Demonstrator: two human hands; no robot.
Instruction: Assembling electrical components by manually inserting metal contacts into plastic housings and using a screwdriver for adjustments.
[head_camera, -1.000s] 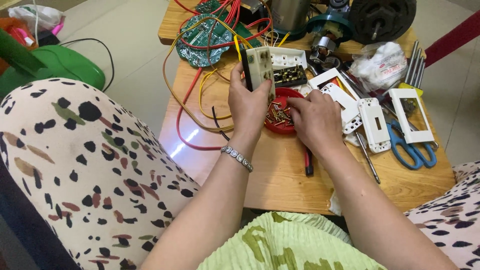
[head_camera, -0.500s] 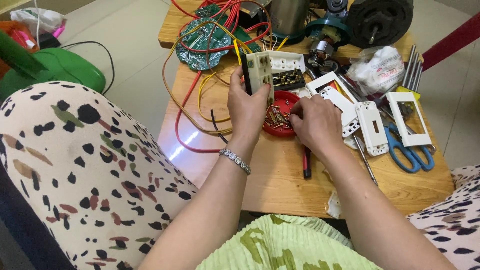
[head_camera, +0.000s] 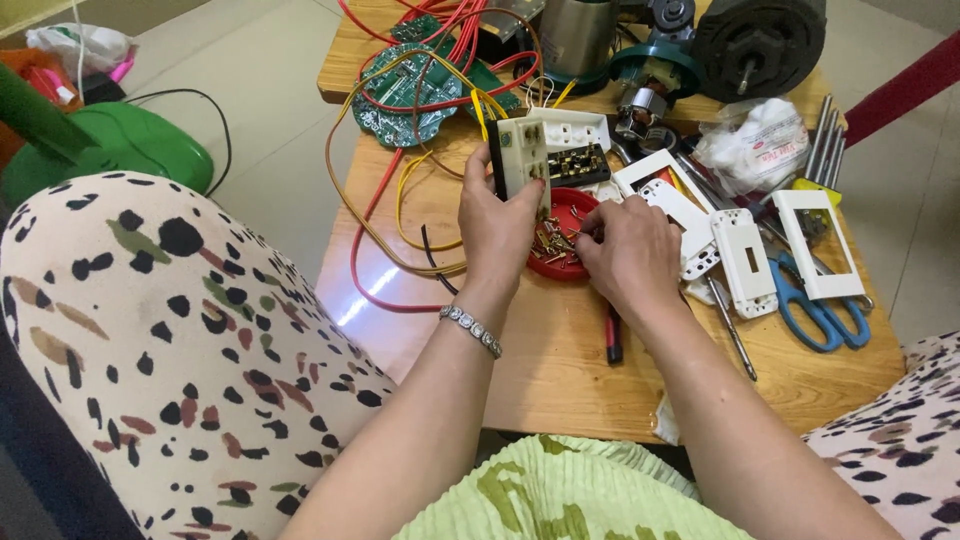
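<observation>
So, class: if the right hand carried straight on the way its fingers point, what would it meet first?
The right hand points left into the red dish of small brass screws; it would probably meet those screws first, though depth is unclear.

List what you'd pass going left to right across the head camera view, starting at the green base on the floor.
Green base → left hand holding a cream socket block → red dish of screws → right hand → white cover plate → blue scissors.
</observation>
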